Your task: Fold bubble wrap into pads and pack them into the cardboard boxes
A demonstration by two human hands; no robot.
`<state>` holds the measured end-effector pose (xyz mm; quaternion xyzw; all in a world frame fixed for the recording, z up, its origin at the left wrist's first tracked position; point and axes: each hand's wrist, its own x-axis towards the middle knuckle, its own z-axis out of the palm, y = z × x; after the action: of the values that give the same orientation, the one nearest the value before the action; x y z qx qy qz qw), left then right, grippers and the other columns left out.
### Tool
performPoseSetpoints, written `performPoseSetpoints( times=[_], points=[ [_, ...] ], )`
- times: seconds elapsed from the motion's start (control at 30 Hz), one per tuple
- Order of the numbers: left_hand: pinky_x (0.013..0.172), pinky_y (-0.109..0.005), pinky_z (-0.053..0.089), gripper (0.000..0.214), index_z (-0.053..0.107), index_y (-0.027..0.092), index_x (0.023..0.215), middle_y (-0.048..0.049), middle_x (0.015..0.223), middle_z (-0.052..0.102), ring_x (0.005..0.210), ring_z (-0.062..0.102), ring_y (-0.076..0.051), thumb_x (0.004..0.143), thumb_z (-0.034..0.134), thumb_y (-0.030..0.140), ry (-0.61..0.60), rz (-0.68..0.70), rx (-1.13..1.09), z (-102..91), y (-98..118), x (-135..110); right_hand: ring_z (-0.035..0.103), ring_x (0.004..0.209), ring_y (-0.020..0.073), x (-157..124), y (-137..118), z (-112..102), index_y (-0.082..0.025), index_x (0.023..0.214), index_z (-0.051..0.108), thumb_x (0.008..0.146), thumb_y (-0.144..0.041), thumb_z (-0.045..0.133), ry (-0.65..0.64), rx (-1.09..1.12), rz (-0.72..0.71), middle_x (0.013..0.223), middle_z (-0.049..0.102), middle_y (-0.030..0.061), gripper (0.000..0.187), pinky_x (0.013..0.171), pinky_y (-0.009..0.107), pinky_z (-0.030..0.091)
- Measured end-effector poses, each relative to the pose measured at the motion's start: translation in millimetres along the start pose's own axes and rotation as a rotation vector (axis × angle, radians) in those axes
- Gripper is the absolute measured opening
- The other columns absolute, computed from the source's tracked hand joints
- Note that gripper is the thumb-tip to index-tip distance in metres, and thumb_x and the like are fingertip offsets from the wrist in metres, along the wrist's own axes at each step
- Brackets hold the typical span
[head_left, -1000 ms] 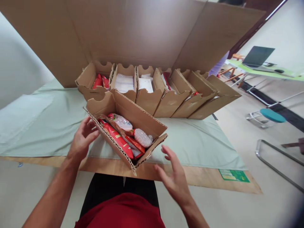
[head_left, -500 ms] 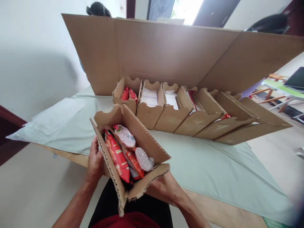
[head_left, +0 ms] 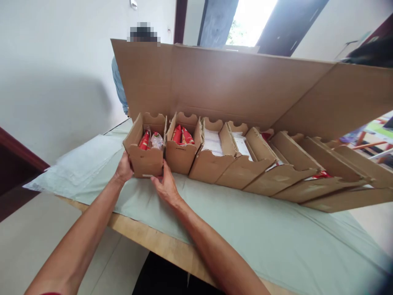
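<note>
Both hands grip an open-topped cardboard box (head_left: 145, 163) at the left end of a row of similar boxes. My left hand (head_left: 124, 168) presses its left side near the bottom. My right hand (head_left: 166, 184) holds the lower right front corner, thumb along the front. Inside the box show a red packet (head_left: 144, 140) and a clear, whitish plastic-wrapped item (head_left: 156, 140). Close beside it on the right stands another cardboard box (head_left: 181, 159) with red packets (head_left: 183, 135) in it.
Several more boxes (head_left: 211, 167) run to the right, some holding white items. Behind them rises a tall cardboard panel (head_left: 221, 86). Clear plastic sheets (head_left: 82, 164) lie left on the green tablecloth (head_left: 233, 217). A person (head_left: 119, 84) is partly hidden behind the panel.
The held box has moved away from my body, forward and up to the row's left end. It has turned, so its front now faces me. Both hands stay on it.
</note>
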<state>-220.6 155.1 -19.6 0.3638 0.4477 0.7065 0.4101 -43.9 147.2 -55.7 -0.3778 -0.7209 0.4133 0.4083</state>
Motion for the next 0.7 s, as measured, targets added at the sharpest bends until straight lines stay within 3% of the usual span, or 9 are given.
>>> performPoseSetpoints(
  times=[0.13, 0.23, 0.3, 0.53, 0.7],
  points=[
    [0.108, -0.042, 0.048, 0.079, 0.064, 0.021, 0.129, -0.0096, 0.133, 0.07, 0.132, 0.058, -0.03, 0.081, 0.055, 0.084, -0.082, 0.081, 0.06, -8.4, -18.5, -17.5, 0.05, 0.142, 0.0317, -8.6, 27.8, 7.5, -0.017, 0.162, 0.03, 0.085, -0.018, 0.062, 0.028, -0.007, -0.012, 0.161, 0.04, 0.0211, 0.083, 0.105, 0.046, 0.056],
    [0.114, -0.042, 0.041, 0.078, 0.06, 0.02, 0.134, -0.0104, 0.136, 0.068, 0.135, 0.055, -0.03, 0.073, 0.081, 0.063, -0.111, 0.084, 0.161, -21.7, -24.5, -25.0, 0.056, 0.136, 0.031, -17.7, 39.3, 9.3, -0.017, 0.159, 0.037, 0.086, -0.018, 0.059, 0.034, -0.025, 0.026, 0.156, 0.048, 0.0203, 0.076, 0.109, 0.049, 0.054],
    [0.115, -0.043, 0.039, 0.081, 0.059, 0.019, 0.135, -0.0105, 0.132, 0.069, 0.133, 0.055, -0.031, 0.067, 0.089, 0.05, -0.121, 0.057, 0.198, -26.3, -24.6, -20.2, 0.058, 0.133, 0.0318, -20.6, 41.6, 9.4, -0.017, 0.157, 0.04, 0.086, -0.018, 0.058, 0.035, -0.037, 0.043, 0.154, 0.049, 0.0208, 0.074, 0.109, 0.05, 0.053],
    [0.114, -0.045, 0.041, 0.081, 0.06, 0.018, 0.133, -0.0125, 0.137, 0.067, 0.131, 0.056, -0.032, 0.063, 0.087, 0.048, -0.169, 0.044, 0.192, -13.2, -24.0, 14.1, 0.058, 0.134, 0.0327, -24.8, 39.7, 4.9, -0.015, 0.152, 0.048, 0.084, -0.016, 0.058, 0.021, -0.069, 0.016, 0.149, 0.055, 0.0213, 0.068, 0.111, 0.052, 0.051],
    [0.112, -0.043, 0.041, 0.072, 0.063, 0.018, 0.129, -0.0101, 0.13, 0.071, 0.127, 0.058, -0.031, 0.063, 0.083, 0.041, -0.115, 0.061, 0.193, -10.5, -40.5, 15.3, 0.061, 0.129, 0.0308, -24.0, 33.9, 1.6, -0.018, 0.141, 0.059, 0.082, -0.013, 0.058, 0.011, -0.093, -0.016, 0.141, 0.063, 0.0178, 0.059, 0.109, 0.05, 0.052]
  ],
)
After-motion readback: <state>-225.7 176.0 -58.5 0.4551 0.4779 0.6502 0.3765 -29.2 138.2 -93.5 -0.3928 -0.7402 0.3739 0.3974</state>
